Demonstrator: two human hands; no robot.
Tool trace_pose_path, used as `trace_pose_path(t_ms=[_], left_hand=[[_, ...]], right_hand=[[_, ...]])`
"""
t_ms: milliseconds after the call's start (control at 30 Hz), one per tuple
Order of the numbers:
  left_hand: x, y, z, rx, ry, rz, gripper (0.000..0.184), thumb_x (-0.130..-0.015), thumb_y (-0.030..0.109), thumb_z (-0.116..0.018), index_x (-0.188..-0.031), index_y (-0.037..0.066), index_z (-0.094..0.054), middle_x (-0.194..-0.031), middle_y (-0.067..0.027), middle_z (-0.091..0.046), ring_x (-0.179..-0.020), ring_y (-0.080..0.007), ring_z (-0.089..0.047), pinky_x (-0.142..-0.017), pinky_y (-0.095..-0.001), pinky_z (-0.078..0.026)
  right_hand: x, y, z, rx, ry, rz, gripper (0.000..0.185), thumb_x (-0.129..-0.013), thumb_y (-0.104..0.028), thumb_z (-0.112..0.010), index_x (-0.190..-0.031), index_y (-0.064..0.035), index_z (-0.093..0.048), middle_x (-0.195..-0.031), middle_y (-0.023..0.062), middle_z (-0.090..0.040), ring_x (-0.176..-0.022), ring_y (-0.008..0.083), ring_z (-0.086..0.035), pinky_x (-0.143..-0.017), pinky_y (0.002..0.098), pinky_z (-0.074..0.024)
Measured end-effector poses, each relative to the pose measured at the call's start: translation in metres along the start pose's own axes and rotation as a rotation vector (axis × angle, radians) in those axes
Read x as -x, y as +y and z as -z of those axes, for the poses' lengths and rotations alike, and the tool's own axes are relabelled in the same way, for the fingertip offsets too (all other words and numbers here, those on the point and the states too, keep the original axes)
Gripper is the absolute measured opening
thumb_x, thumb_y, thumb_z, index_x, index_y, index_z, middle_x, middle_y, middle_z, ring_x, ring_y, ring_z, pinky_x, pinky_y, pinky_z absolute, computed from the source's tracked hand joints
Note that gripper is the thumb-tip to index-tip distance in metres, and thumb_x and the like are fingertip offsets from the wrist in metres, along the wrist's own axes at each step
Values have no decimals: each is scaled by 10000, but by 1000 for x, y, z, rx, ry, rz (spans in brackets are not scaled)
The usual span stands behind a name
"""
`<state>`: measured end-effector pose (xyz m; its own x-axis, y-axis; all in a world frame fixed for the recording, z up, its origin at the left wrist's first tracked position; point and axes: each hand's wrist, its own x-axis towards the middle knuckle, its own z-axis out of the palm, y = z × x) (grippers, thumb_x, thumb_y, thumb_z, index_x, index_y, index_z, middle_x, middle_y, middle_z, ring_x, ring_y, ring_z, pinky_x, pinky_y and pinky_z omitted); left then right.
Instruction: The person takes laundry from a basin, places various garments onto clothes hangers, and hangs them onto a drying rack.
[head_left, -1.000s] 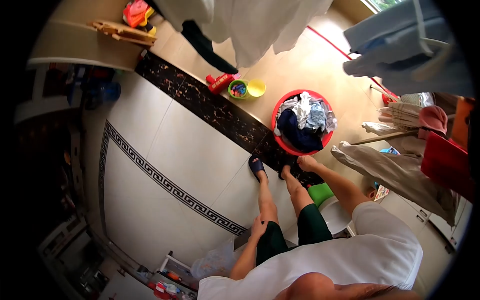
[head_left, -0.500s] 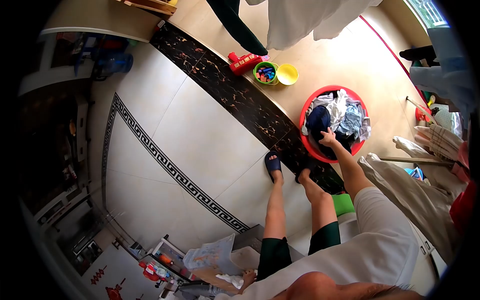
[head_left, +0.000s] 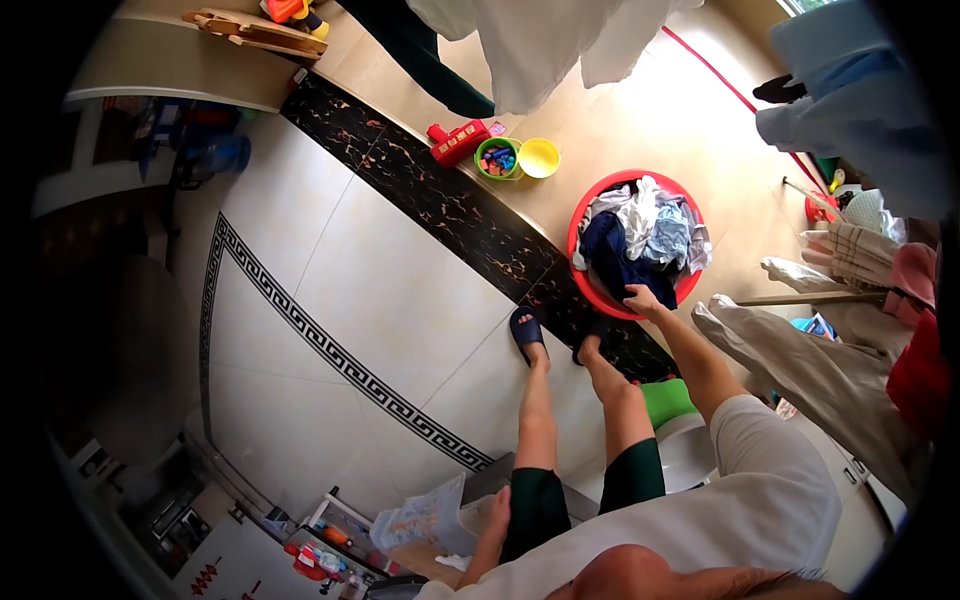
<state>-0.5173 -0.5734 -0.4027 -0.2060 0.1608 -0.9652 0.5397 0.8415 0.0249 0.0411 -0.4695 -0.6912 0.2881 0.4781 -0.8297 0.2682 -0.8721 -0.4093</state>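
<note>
A red basin (head_left: pixel 577 225) on the floor holds a heap of laundry, with white and light-blue clothes (head_left: pixel 668 235) on top. Along its near side lies a dark navy garment (head_left: pixel 612 250). My right hand (head_left: pixel 642 299) is at the basin's near rim, its fingers closed on the edge of this garment. Down by my left thigh is my left hand (head_left: pixel 497 512), beside a translucent plastic box (head_left: pixel 425 520); its fingers are too small and blurred to read.
Beyond the dark floor strip are a small green bucket (head_left: pixel 497 158) of blocks, a yellow bowl (head_left: pixel 539 158) and a red toy (head_left: pixel 460 143). Hanging clothes (head_left: pixel 540 50) dangle above, with more trousers (head_left: pixel 800 370) on the right. Near my feet stands a green-topped stool (head_left: pixel 668 400).
My right hand has drawn back toward me to the basin's near rim, and the navy garment has spread flatter. My left hand has risen from beside the box to my thigh.
</note>
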Motion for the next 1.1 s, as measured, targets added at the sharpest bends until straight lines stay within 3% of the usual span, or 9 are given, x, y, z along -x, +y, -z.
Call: trace_pose_path(t_ms=[167, 300, 433, 567, 700, 800, 1000, 1067, 1100], left_hand=[[9, 102, -49, -545, 159, -133, 750, -858, 578, -549, -1286, -35, -485, -1226, -270, -559, -1154, -409, -530, -969, -443, -411], [7, 85, -49, -549, 192, -220, 743, -856, 572, -544, -1295, -25, -485, -1236, -263, -557, -1150, -408, -531, -967, -449, -415], [-4, 53, -44, -590, 137, -296, 695, -853, 536, -566, -1283, -6, -500, -1231, -249, -563, -1151, -400, -531, -963, -450, -419], [29, 84, -45, -530, 136, -307, 608, -848, 447, -619, -1252, 3, -524, -1203, -243, -576, -1143, -383, -539, -956, -437, -429], [24, 83, -35, -580, 68, -542, 463, -890, 332, -610, -1219, 13, -543, -1145, -194, -611, -1099, -337, -573, -944, -407, -450], [39, 132, -38, -24, -268, -438, 345, -955, 288, -555, -1234, 85, -549, -1162, -114, -611, -1054, -269, -603, -890, -402, -495], [160, 312, -36, 774, -876, -191, 611, -948, 563, -419, -1359, 110, -422, -1308, -109, -532, -1255, -268, -475, -1023, -498, -400], [188, 356, -36, 895, -1495, -282, 682, -903, 617, -456, -1378, 129, -427, -1349, -105, -510, -1285, -268, -446, -1045, -474, -389], [209, 383, -34, 968, -1361, -300, 663, -904, 582, -485, -1370, 111, -445, -1342, -103, -520, -1272, -275, -460, -1051, -463, -386]], right_hand=[[-49, -12, -18, 393, 83, -33, 569, -721, -242, -647, -1255, -53, -594, -1373, 213, -482, -1287, 320, -452, -1072, 363, -369], [-74, 24, -35, -81, 78, -2, 447, -729, -198, -698, -1127, 4, -663, -1063, 211, -674, -1005, 303, -655, -925, 375, -496], [5, 1, 9, -638, 84, -64, 389, -798, -106, -697, -1163, 13, -632, -1047, 115, -674, -889, 199, -660, -823, 302, -511], [81, -30, 69, -1502, -262, -264, 446, -872, -161, -664, -1255, 2, -506, -1164, 147, -622, -975, 259, -643, -863, 374, -538], [242, -161, 141, -1696, -448, -201, 484, -905, -184, -618, -1319, 11, -462, -1235, 174, -589, -1130, 284, -582, -1009, 432, -455], [368, -224, 179, -1674, -504, -159, 471, -910, -216, -619, -1296, 18, -482, -1232, 186, -589, -1125, 291, -591, -986, 425, -472], [492, -199, 167, -1659, -505, 200, 421, -916, -212, -620, -1255, 18, -521, -1192, 162, -618, -1081, 270, -620, -935, 390, -510], [502, -199, 149, -1576, -462, 174, 404, -922, -186, -600, -1254, 28, -518, -1182, 161, -622, -1077, 266, -621, -940, 395, -506], [499, -203, 139, -1499, -407, 106, 395, -927, -167, -581, -1258, 38, -512, -1176, 161, -623, -1075, 266, -622, -946, 404, -502]])
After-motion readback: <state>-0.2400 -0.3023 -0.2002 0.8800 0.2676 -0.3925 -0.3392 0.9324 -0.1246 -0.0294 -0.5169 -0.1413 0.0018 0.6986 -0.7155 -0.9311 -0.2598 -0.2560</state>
